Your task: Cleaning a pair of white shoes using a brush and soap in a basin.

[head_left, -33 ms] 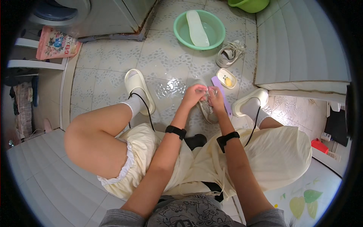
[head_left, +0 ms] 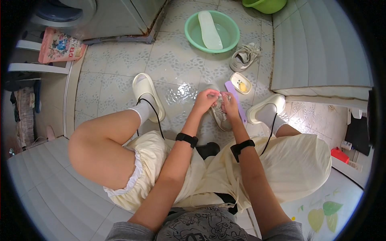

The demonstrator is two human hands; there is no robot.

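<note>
Shoe (head_left: 218,116) under left hand (head_left: 206,101) and right hand (head_left: 230,107), grip pinched together, lettered pink bag (head_left: 60,47)

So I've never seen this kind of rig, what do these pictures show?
There's no machine: both pictures come from a camera worn on someone's head, looking down at their bare hands. The left hand and right hand curl close together over a pale greyish shoe; what they pinch is too small to tell. On patterned grey floor tiles, a flat purple strip lies beside that shoe, near an oval cream dish holding a yellow piece. Farther off are another greyish shoe and a round green plastic basin with a long white insole inside.
</note>
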